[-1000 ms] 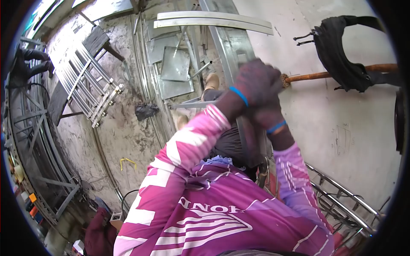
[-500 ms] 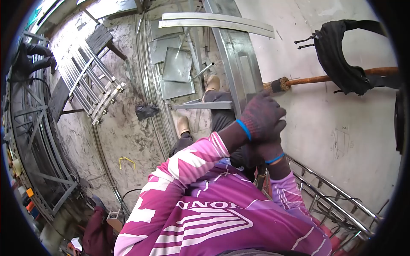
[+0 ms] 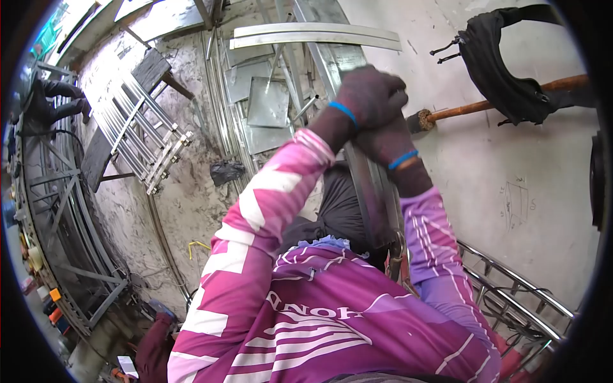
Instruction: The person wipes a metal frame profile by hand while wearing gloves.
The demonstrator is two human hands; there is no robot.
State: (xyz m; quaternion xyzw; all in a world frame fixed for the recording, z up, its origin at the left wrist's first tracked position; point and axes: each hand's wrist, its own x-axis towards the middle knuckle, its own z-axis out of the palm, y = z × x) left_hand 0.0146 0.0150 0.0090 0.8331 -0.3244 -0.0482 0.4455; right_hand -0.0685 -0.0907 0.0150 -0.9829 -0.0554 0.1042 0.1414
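**Both hands stacked up at the steel channel**

Left hand point(image 3: 370, 96), gloved, is curled tight into a fist on top of the right hand point(image 3: 388, 143). Right is mostly buried under it, so I can't tell how far it is closed or what it grips. Stacking like that reads as a two-handed pull or brace, one hand backing the other.

The steel channel point(image 3: 338, 54) leans along the wall point(image 3: 485, 191), running behind the hands and down past the person's hip. The hands sit right against its edge. It is probably stood there to keep it off the floor stock.

A wooden pole point(image 3: 504, 102) sticks out along the wall with a black bag point(image 3: 504, 64) hung over it, likely to keep it out of the dirt. Flat sheets point(image 3: 268, 102) and curved strips point(image 3: 313, 35) lie on the floor ahead, with a bar rack point(image 3: 137, 127) off left. A tube railing point(image 3: 511, 300) sits low on the right.
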